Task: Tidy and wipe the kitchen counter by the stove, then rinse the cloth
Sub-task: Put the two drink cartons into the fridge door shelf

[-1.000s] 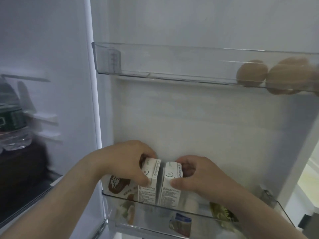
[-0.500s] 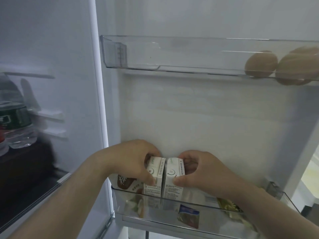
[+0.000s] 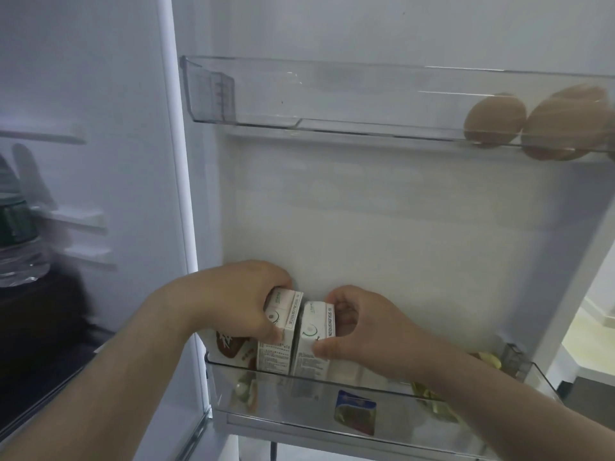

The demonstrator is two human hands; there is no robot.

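Two small white cartons stand side by side in the lower clear shelf (image 3: 382,414) of an open fridge door. My left hand (image 3: 239,297) grips the left carton (image 3: 281,327) from above, thumb on its front. My right hand (image 3: 362,331) holds the right carton (image 3: 314,337) the same way. Both cartons sit upright, their lower ends inside the shelf, and they touch each other. No cloth, counter or stove is in view.
A brown-printed carton (image 3: 233,344) stands left of the pair. Small packets (image 3: 356,414) lie in the same shelf. The upper door shelf (image 3: 299,94) holds eggs (image 3: 496,118) at its right end. A water bottle (image 3: 20,247) stands inside the fridge at left.
Both hands keep their hold on the cartons in the lower door shelf. The view has shifted slightly; the cartons have barely moved.
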